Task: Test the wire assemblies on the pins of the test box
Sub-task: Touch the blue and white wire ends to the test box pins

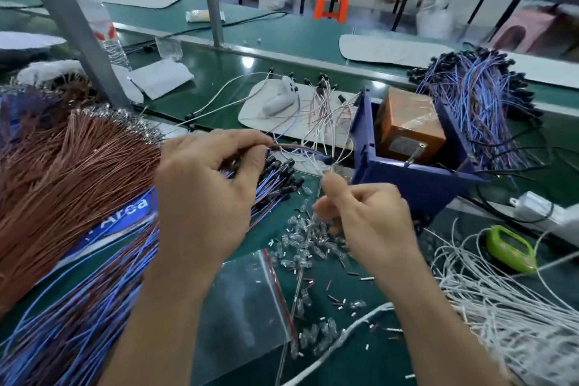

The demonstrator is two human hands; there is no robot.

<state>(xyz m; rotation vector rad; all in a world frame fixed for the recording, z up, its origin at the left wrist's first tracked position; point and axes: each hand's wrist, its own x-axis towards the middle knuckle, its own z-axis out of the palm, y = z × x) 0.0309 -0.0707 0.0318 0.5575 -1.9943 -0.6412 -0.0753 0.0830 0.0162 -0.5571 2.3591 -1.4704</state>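
Left hand (203, 191), fingers curled, pinching thin blue-and-red wire assembly (294, 147) above dark green worktop (344, 367). Right hand (366, 216) at 3 o'clock of it, fingers closed on fine white leads (322, 168). Dark blue plastic test box (407, 178) at 1 o'clock from that hand, near but apart.

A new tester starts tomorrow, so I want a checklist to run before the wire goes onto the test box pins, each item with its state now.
1. Left hand pinches a wire: ok.
2. Right hand pinches thin leads: ok.
3. Leads touching the pins: not ok, they are short of the test box.
4. Pins free of other wires: ok.
5. Test box powered: cannot tell.
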